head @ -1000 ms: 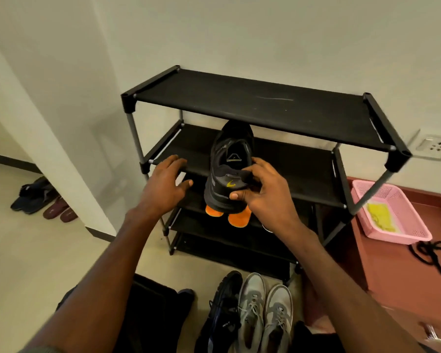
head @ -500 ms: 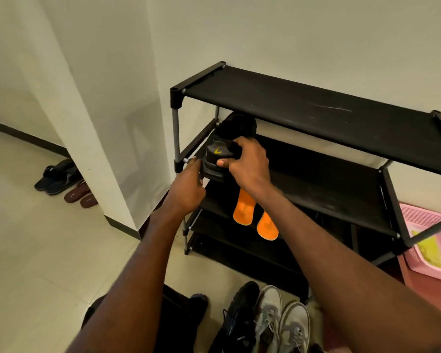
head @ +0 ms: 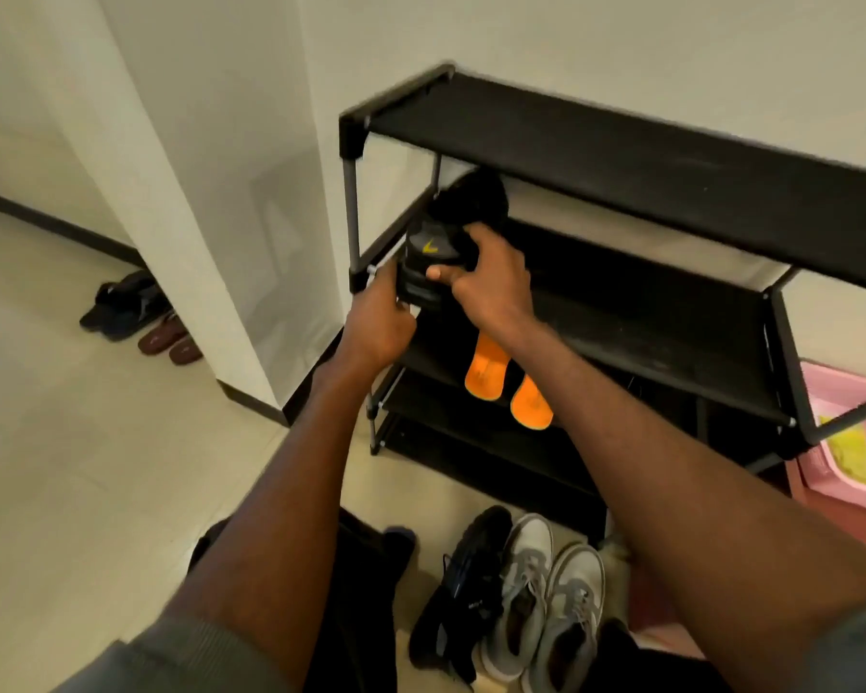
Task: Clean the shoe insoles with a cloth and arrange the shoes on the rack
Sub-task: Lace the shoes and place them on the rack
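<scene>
A black shoe with a yellow mark on its heel rests at the left end of the second shelf of the black shoe rack. My right hand grips its heel from the right. Against the heel's left side presses my left hand, fingers curled around it. Two orange insoles lie side by side on the shelf below. On the floor in front of the rack stand another black shoe and a pair of grey shoes.
A white wall corner stands just left of the rack. Dark shoes and brown sandals lie on the floor beyond it. A pink basket holding a yellow cloth sits on a reddish ledge at the right.
The black shoe has moved from the middle of the second shelf to its left end. My left hand has come off the shelf edge onto the shoe's heel.
</scene>
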